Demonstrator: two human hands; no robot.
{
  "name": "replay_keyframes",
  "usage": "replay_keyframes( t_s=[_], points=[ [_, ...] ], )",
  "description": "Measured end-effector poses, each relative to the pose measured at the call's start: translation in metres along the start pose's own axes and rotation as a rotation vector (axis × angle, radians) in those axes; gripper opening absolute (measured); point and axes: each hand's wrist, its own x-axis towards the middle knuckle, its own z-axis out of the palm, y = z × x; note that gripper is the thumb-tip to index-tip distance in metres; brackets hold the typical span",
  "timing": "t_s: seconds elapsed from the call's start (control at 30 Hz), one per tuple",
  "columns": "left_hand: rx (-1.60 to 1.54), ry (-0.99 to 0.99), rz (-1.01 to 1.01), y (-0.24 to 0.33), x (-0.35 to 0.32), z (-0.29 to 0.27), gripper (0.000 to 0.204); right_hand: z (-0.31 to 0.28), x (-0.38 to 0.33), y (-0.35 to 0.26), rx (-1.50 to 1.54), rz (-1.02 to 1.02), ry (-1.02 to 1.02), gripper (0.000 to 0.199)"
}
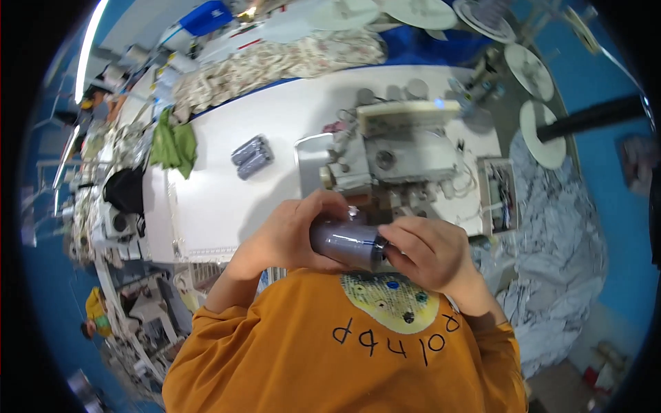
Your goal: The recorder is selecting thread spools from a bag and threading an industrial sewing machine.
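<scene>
A sewing machine (413,157) and heaped cloth (554,258) mark a sewing workshop.

A green cloth (173,144) lay crumpled over the left end of the desk (206,206), near a dark bundle (124,191). Floral fabric (289,60) stretched along the far side, a blue bin (206,18) beyond. Off to the right I saw pale discs (551,153) and a great rumpled heap of grey fabric (554,255); leftward, someone in yellow (96,308).

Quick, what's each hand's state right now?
Left hand: closed, holding the shiny grey cylinder.
Right hand: closed at the cylinder's right end; exact grip unclear.
</scene>
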Motion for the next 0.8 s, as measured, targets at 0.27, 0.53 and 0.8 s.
replay_keyframes(
  t_s=[0.27, 0.53, 0.8],
  points=[
    [-0.125, -0.294, 0.238, -0.011, 0.003, 0.051, 0.067, -0.012, -0.070, -0.028, -0.243, 0.166, -0.213, 0.027],
    [0.288, -0.233, 0.574, -0.041, -0.009, 0.154, 0.062, 0.030, -0.178, -0.025, -0.119, 0.559, -0.213, 0.009],
    [0.031, -0.418, 0.448, -0.120, -0.039, 0.277, 0.064, 0.092, -0.310, 0.004, 0.583, 0.715, -0.187, 0.024]
  ],
)
